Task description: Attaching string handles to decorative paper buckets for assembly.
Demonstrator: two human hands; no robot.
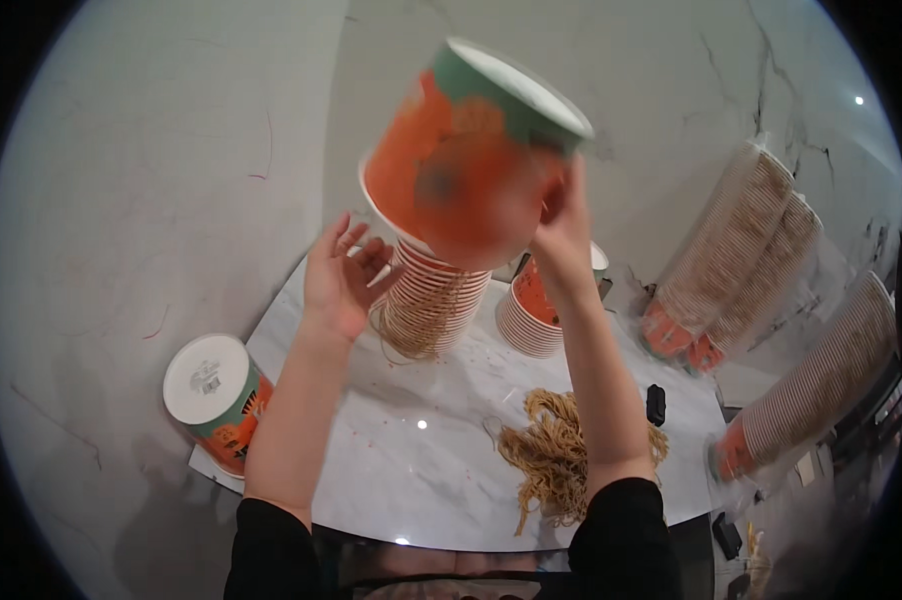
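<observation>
My right hand (563, 222) grips the right side of an orange and green paper bucket (451, 165), raised and tilted over the stack of buckets (441, 305) toward the table's (411, 450) far edge. My left hand (341, 285) is apart, fingers loosely spread, just below its left side. I can't tell whether bucket and stack touch; the print is blurred, and my right forearm partly hides the string heap (549, 455) near the front edge.

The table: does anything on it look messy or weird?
Yes: tan strands lie in a tangled heap on the table, toward the right, and more hang unevenly around the cup stack. That looks messy.
</observation>
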